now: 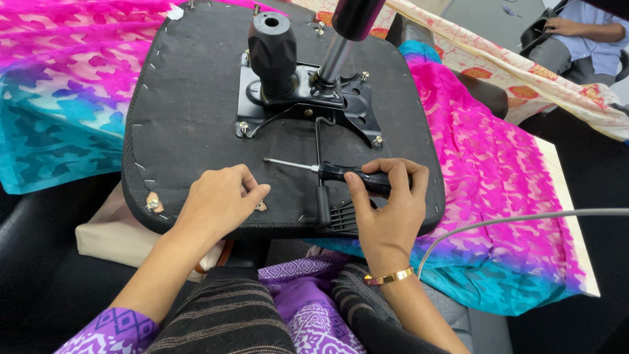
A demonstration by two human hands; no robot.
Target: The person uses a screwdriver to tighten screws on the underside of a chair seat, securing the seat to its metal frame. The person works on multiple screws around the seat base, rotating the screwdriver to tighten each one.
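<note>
Fingers of the right hand (392,203) close on a black-handled screwdriver (331,171) lying across the upturned seat's coarse black fabric underside (190,111), left hand (219,200) resting loosely curled, empty, on bright pink-and-turquoise cloth (504,190).

Pink and teal patterned cloth (498,170) over table, dark floor (590,170), seated person (583,39) behind

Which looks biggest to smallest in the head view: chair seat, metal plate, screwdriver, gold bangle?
1. Chair seat
2. Metal plate
3. Screwdriver, held in the right hand
4. Gold bangle
</note>
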